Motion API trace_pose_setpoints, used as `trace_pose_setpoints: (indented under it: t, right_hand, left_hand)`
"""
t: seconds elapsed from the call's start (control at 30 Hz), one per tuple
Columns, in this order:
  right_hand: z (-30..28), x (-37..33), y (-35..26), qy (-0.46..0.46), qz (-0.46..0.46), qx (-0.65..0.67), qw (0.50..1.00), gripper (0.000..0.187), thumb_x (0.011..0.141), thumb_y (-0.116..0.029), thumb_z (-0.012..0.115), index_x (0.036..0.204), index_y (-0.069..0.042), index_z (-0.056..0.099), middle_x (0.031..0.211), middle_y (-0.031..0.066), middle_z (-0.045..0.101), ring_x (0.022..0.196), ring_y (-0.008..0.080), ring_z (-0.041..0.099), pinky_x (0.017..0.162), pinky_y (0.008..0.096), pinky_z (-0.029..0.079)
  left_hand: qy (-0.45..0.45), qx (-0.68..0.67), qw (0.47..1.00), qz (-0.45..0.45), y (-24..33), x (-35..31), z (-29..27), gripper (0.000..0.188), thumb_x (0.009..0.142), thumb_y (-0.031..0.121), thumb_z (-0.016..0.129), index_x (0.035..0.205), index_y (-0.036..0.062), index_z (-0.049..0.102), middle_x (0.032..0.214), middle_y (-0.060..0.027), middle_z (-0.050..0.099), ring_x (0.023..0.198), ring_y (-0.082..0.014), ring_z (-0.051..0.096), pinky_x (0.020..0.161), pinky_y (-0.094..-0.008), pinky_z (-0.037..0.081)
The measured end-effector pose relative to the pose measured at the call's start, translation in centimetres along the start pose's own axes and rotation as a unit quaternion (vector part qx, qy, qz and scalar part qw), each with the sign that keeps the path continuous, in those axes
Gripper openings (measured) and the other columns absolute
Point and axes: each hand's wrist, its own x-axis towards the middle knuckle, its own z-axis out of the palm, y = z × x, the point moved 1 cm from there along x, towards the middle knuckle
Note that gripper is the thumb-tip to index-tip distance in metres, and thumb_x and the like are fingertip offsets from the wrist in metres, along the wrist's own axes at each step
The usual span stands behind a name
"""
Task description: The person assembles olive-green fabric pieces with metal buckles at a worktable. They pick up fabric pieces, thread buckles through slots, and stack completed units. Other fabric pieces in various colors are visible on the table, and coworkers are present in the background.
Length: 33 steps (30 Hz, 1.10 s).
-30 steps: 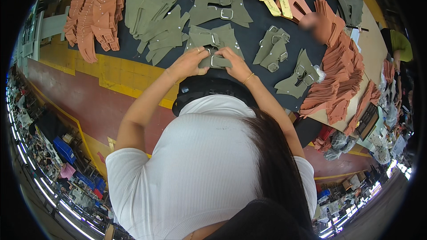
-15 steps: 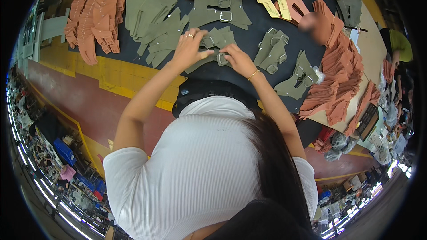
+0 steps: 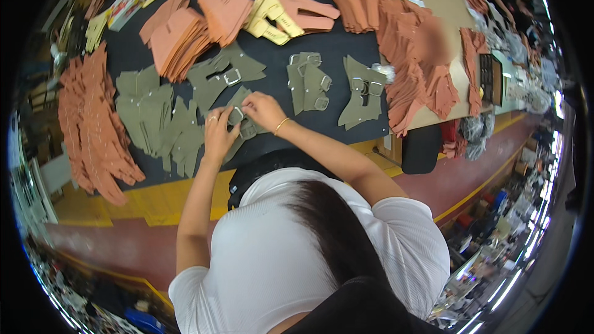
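Note:
My left hand (image 3: 218, 136) and my right hand (image 3: 264, 112) meet over a green leather-like cut piece with a square metal buckle (image 3: 236, 115). The left fingers close on the piece's left side, just below the buckle. From the other side, the right fingertips pinch at the buckle's upper right; exactly what they grip is partly hidden. Beneath the hands lies another buckled green piece (image 3: 249, 130). A larger green piece with a buckle (image 3: 232, 77) rests just beyond them. To the left are overlapping plain green pieces (image 3: 148, 108).
Right of my hands lie buckled green pieces (image 3: 309, 86) and another green one (image 3: 362, 99). Orange-brown straps (image 3: 93, 130) heap at the left, with more piles (image 3: 405, 68) at the right. Yellow templates (image 3: 272, 15) lie farther back on the dark tabletop (image 3: 278, 68).
The view has turned, so the table's things appear shifted. My left hand, earlier spread with thumb and fingers apart, has closed on the buckled piece. My right fingers stay at the buckle.

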Motion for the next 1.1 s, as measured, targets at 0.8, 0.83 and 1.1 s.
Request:
trace_pose_setpoints:
  t: [0.8,0.83,1.1]
  right_hand:
    - [1.9,-0.1,0.3,-0.025,0.108,0.042,0.993,0.020,0.073,-0.013,0.070,0.088,-0.001,0.063,0.080,0.0142,0.070,0.077,0.0300,0.069,0.073,0.0385,0.055]
    - [2.0,-0.1,0.3,-0.022,0.099,0.043,0.994,0.021,0.073,-0.013,0.071,0.088,-0.001,0.063,0.079,0.0133,0.070,0.075,0.0274,0.070,0.072,0.0368,0.055]
    - [2.0,-0.1,1.1,-0.070,0.088,0.068,0.991,0.023,0.077,-0.008,0.066,0.099,-0.003,0.062,0.083,0.0122,0.071,0.077,0.0254,0.070,0.073,0.0342,0.055]
  left_hand:
    - [-0.076,-0.060,0.981,-0.166,0.8,0.0,0.8,0.039,0.071,0.007,0.079,0.102,0.0008,0.055,0.110,-0.0158,0.063,0.097,-0.0341,0.062,0.084,-0.0365,0.049]
    - [-0.086,-0.056,0.982,-0.156,0.6,0.0,0.6,0.039,0.070,0.007,0.079,0.100,0.0010,0.055,0.110,-0.0158,0.063,0.097,-0.0340,0.062,0.084,-0.0367,0.049]
    - [-0.034,-0.107,0.992,-0.053,-0.9,-0.5,0.5,0.045,0.070,0.012,0.080,0.108,0.0043,0.057,0.113,-0.0154,0.061,0.104,-0.0339,0.059,0.090,-0.0402,0.044]
